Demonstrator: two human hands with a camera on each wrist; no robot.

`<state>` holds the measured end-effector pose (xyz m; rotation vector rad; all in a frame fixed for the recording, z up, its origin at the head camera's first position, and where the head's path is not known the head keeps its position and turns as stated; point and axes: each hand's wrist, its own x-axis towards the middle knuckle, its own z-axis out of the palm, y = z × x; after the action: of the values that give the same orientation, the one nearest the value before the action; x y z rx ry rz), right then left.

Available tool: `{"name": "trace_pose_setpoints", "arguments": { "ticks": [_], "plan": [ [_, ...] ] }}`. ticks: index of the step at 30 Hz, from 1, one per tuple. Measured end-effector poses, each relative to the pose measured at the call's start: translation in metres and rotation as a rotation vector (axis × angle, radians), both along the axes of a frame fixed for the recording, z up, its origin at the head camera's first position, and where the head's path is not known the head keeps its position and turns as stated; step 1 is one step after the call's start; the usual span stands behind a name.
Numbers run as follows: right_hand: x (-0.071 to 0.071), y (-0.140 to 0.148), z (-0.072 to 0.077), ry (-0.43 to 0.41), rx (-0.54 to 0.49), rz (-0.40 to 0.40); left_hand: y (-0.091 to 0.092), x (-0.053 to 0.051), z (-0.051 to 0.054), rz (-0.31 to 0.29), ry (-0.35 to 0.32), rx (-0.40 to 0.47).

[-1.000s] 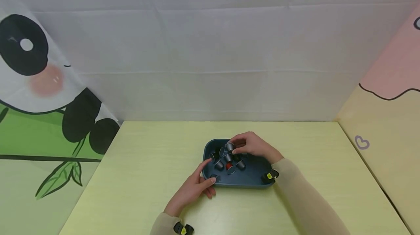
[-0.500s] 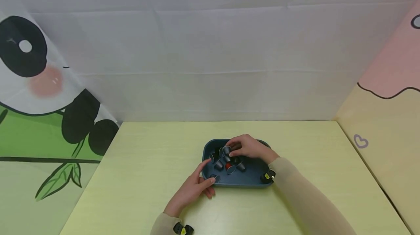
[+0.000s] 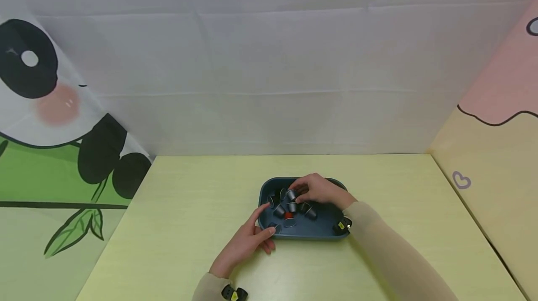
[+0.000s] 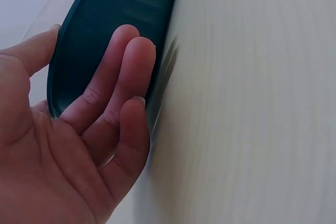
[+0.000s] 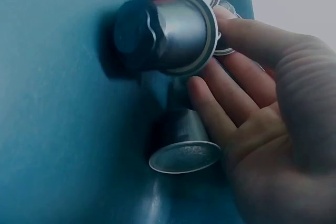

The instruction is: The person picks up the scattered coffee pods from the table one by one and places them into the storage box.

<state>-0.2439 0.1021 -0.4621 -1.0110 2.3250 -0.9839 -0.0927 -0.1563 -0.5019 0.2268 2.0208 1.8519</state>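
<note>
A dark blue tray [image 3: 328,232] on the table carries several coffee capsules. My left hand [image 3: 248,243] holds its near left corner, the thumb and index finger at the rim. In the left wrist view the other fingers [image 4: 137,69] lie against the tray's outer wall. Over the far middle part, my right hand [image 3: 320,190] pinches a silver-grey capsule [image 3: 291,194] between thumb and fingertips, low among the others. In the right wrist view that capsule is mostly hidden behind the thumb. A dark capsule [image 5: 178,32] lies just before the thumb, another [image 5: 184,156] below the fingers.
A red capsule [image 3: 288,218] lies in front of the cluster, and a dark one [image 3: 310,212] to its right. The tray's right part shows bare floor. A pale yellow table [image 3: 201,198] surrounds the tray, with a white backdrop [image 3: 269,105] behind.
My right hand has moved slightly left and down, lowering the pinched capsule into the cluster. The red capsule has turned and shifted toward the near side. My left hand stays at the corner.
</note>
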Motion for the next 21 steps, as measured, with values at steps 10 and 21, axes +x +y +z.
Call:
{"name": "trace_pose_setpoints", "arguments": {
  "ticks": [10,21],
  "plan": [
    [0.0025,0.0012,0.0034,-0.048,-0.046,0.017,0.0010,0.0026,0.0072,-0.004,0.011,-0.029],
    [-0.0032,-0.0024,0.0044,-0.150,-0.186,-0.002,-0.0032,0.0016,0.0057,-0.004,0.005,-0.037]
  ]
}}
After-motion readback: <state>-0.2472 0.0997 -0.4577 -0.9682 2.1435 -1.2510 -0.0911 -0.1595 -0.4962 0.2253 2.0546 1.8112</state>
